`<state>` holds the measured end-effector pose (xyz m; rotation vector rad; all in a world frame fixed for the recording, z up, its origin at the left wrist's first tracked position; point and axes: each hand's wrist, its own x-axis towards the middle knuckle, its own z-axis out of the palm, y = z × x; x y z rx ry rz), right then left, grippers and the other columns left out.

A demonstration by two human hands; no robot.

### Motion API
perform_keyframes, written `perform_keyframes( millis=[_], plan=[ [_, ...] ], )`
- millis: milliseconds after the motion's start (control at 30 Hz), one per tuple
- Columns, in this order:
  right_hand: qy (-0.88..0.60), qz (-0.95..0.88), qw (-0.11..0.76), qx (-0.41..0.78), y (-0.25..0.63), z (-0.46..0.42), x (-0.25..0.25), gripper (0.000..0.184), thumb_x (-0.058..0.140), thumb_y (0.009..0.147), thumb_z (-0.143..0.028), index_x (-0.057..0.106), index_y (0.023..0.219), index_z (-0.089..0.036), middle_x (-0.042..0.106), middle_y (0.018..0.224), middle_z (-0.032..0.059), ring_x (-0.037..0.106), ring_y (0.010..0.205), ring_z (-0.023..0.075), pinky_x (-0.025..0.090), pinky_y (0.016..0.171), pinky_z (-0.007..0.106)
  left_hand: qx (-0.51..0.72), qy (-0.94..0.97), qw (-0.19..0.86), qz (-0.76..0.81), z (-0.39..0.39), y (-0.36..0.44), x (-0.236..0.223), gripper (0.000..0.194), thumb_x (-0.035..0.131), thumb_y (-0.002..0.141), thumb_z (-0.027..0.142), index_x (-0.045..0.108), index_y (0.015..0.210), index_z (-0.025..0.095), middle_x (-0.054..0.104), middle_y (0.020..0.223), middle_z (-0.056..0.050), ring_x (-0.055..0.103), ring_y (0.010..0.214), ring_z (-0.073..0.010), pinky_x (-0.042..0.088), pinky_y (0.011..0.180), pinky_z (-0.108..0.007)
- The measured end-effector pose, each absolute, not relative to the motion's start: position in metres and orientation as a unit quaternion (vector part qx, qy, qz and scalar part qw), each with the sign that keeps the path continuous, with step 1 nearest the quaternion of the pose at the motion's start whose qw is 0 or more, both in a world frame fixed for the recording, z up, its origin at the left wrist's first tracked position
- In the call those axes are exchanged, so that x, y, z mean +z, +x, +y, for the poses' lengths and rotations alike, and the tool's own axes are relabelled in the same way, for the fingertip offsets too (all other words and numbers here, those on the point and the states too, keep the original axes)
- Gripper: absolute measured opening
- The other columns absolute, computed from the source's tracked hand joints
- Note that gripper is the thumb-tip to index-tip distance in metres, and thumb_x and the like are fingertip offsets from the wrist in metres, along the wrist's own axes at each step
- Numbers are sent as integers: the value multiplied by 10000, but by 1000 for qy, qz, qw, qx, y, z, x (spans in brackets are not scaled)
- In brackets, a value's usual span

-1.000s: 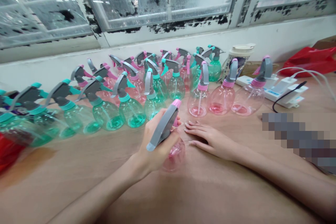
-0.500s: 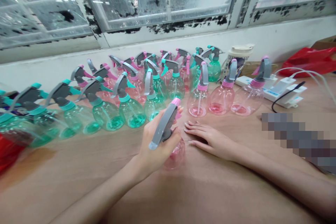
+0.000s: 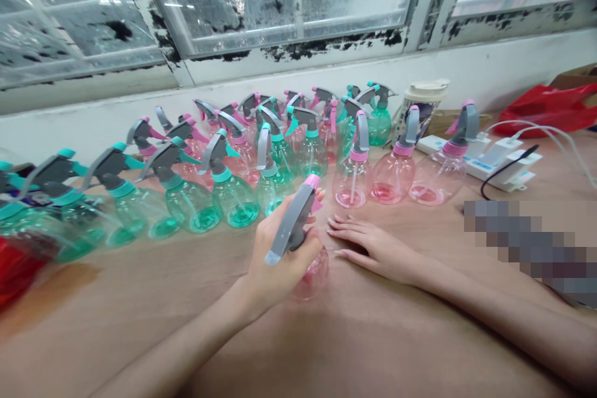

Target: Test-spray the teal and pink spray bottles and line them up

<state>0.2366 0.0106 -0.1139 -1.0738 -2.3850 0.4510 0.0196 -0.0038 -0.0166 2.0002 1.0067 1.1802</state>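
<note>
My left hand is wrapped round the neck of a pink spray bottle with a grey and pink trigger head. That bottle stands on the wooden table, and the hand covers much of its neck. To the right of it, my right hand lies flat on the tabletop, fingers stretched toward the bottle and holding nothing. Just beyond my hands stand a pink spray bottle, a second pink bottle and a third pink bottle. A green spray bottle is among several at the left.
More pink and green spray bottles crowd toward the wall. A lidded paper cup, a white power strip with cables and a red plastic bag are at the right. Another red bag sits at the left edge.
</note>
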Motion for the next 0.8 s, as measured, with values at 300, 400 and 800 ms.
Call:
perform_keyframes(
  millis=[300,400,800],
  plan=[
    [-388,-872,247,169,236,11,-114,464,490,967,-434,532,1371,-209,537,1419,100,418,1369,262,347,1132,488,441,745,304,397,-5,20,-17,450,535,755,153,573,1195,242,690,1088,-50,701,953,-221,593,803,-340],
    [-390,-872,243,167,236,11,-114,462,496,965,-427,532,1370,-209,534,1423,98,415,1371,261,349,1131,486,437,740,320,399,-5,20,-17,461,526,750,156,555,1204,228,678,1094,-58,702,956,-218,592,798,-334],
    [-388,-876,245,146,236,10,-114,425,486,970,-406,563,1336,-204,535,1418,119,445,1351,269,356,1119,511,422,766,300,381,-4,16,-9,148,478,689,137,511,808,219,553,722,24,542,616,-139,478,613,-285]
  ],
)
